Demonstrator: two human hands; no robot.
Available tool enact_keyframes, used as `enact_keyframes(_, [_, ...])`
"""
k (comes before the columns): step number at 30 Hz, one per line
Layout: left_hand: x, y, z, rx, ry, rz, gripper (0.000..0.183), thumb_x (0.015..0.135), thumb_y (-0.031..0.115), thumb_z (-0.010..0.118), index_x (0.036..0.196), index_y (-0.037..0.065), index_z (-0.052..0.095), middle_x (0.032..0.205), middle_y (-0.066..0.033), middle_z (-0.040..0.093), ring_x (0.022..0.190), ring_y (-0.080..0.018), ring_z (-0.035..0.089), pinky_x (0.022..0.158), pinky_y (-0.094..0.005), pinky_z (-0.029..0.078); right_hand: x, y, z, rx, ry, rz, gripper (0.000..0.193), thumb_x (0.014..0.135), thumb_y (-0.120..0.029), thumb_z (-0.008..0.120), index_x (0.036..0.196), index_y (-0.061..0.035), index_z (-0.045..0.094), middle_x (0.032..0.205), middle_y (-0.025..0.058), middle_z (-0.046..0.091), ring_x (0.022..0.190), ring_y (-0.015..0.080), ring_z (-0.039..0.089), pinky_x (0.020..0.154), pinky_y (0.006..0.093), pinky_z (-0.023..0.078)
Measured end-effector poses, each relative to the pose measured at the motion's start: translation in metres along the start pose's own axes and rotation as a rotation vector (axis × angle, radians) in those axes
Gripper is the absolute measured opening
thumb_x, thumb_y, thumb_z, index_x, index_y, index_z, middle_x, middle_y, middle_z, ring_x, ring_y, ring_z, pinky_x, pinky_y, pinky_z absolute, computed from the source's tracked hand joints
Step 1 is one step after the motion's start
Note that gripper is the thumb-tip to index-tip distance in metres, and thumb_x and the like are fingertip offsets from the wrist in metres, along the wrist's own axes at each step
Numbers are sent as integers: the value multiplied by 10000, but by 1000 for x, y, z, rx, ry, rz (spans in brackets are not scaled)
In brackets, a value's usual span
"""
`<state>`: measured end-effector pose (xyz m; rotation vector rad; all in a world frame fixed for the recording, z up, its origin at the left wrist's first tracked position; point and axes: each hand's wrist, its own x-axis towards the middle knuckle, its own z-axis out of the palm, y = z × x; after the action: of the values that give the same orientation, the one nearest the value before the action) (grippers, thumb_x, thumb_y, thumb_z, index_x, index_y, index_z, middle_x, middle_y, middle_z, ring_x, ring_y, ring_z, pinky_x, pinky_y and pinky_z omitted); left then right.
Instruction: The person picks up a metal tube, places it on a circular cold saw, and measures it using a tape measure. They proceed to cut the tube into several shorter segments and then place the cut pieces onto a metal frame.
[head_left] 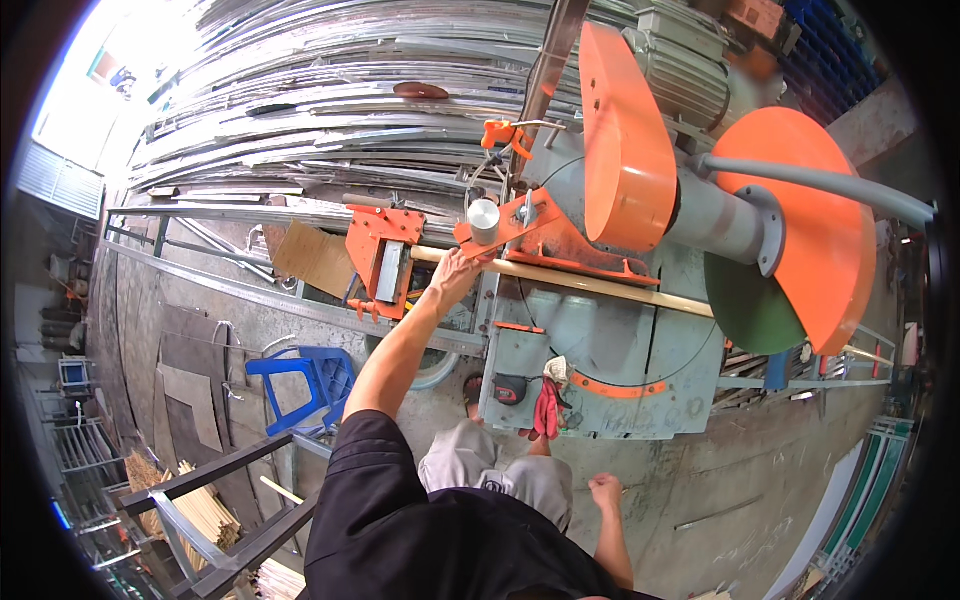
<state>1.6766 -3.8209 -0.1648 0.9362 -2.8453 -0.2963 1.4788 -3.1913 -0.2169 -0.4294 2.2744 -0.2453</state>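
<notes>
**Left hand on the rod at the saw table's left edge**

I see a tan rod [600,284] lying lengthwise over the saw table [640,345], along the foot of an orange fence [570,248]. Its left part juts past the table's left edge toward an orange bracket [375,245]; its right part runs to the green blade [750,305] over the table's right side, where it drops from sight.

The left hand [458,275] is just off the table's left edge, fingers bent over the rod and holding it, with rod showing on both sides of them; their undersides are hidden. Just beyond that hand, at the table's left end, stands a metal cylinder [484,221].

The right hand [606,492] hangs in front of the table, well apart from the rod. Its fingers look loosely curled; I can't tell how tightly, or whether anything is inside.

On the table's near left corner sits a tape measure [510,389], with red gloves [548,405] beside it. A blue stool [305,383] is on the floor, left of the table.
</notes>
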Motion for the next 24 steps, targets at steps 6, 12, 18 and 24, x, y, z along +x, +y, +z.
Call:
enact_keyframes(6, [5,-34,-3,-255,115,102,329,862,90,548,1174,176,604,1022,-114,674,931,-312,657,790,-423,517,39,-27,21,-22,-2,-69,292,781,-236,692,969,-14,711,902,159,723,882,272,698,784,385,533])
enact_keyframes(12, [5,-42,-1,-247,-128,-9,247,807,198,739,1045,137,709,955,-105,703,919,-266,674,776,-384,515,72,-55,23,152,251,-3,302,839,-287,667,881,11,682,787,189,691,745,303,680,661,408,502])
enact_keyframes(18, [11,-49,-14,-199,-298,-13,360,797,270,745,1134,168,670,1052,-89,672,975,-297,641,780,-416,518,67,-85,16,-124,184,-139,307,888,-295,635,946,5,669,887,229,684,836,425,651,740,479,517])
enact_keyframes(24, [15,-47,-20,-289,-155,99,340,766,214,767,1079,119,675,1014,-113,670,944,-326,637,785,-420,503,96,-75,4,-613,101,-442,176,840,-63,518,877,-2,679,896,248,662,840,435,640,711,508,514])
